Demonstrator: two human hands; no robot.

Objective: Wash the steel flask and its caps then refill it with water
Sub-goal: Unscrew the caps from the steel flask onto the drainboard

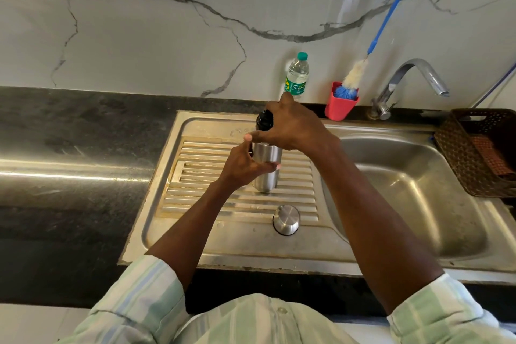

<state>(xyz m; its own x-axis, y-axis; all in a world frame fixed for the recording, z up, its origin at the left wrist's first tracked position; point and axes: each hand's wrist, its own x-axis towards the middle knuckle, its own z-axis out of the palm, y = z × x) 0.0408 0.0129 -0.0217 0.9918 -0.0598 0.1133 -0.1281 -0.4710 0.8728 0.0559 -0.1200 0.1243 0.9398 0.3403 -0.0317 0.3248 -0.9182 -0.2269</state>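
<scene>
On the ribbed steel drainboard point(195, 176), the left hand point(243, 167) grips the upright cylindrical steel flask point(266, 167); the right hand point(290, 126) pinches its black inner cap point(264, 120). A domed steel outer cap point(286, 219) lies nearby. Steadying the body while twisting squarely should free the cap.

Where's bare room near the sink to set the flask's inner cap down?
Bare: dark counter left of the drainboard, and its near-left corner beside the steel cap. Crowded: the back ledge, with water bottle, red cup and tap.
</scene>
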